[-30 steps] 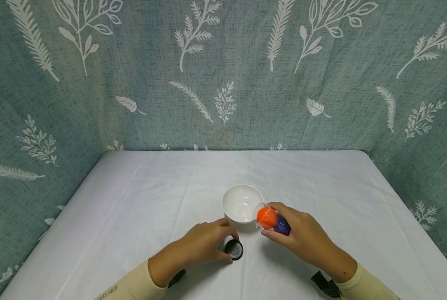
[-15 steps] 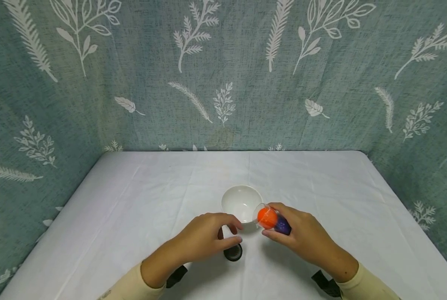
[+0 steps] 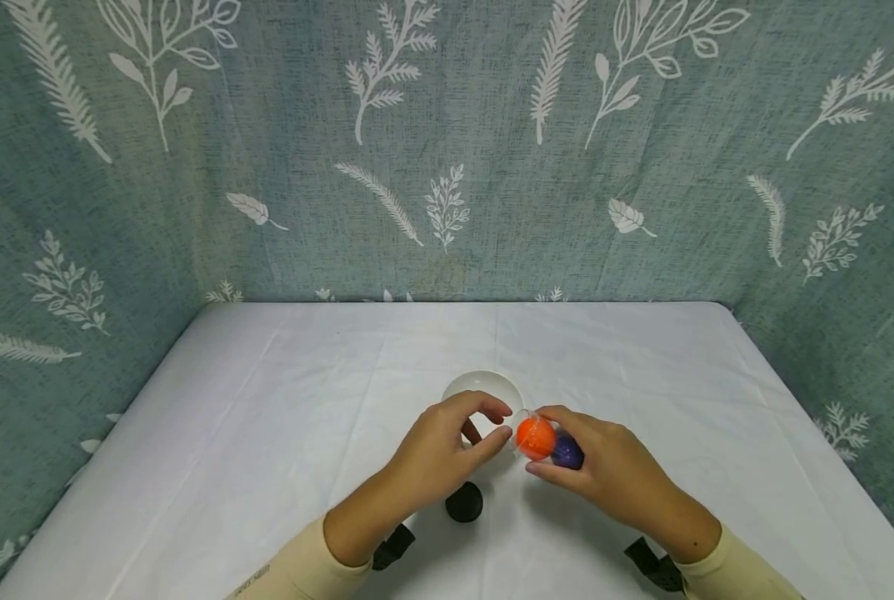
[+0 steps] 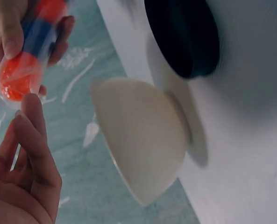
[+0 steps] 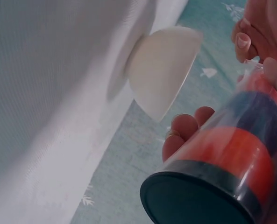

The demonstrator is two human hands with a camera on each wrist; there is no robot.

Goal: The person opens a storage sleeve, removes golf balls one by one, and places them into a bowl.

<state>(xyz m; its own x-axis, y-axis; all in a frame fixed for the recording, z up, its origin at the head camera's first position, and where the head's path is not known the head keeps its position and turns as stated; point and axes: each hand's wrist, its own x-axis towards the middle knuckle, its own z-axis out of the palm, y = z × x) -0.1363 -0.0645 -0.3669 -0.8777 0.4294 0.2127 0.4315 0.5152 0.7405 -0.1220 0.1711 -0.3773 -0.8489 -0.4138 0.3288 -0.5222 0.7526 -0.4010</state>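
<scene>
while the right hand (image 3: pixel 602 460) grips the clear tube (image 5: pixel 229 143), the empty left hand (image 3: pixel 442 440) curves loosely.

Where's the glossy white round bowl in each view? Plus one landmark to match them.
Head: glossy white round bowl just right of centre, below mid-height, partly hidden by the left hand.
Left wrist: near centre, seen side-on, opening toward the left.
Right wrist: upper middle, side-on, opening toward the right.
Shared landmark: clear plastic tube of orange and dark-blue balls, gripped by the right hand.
</scene>
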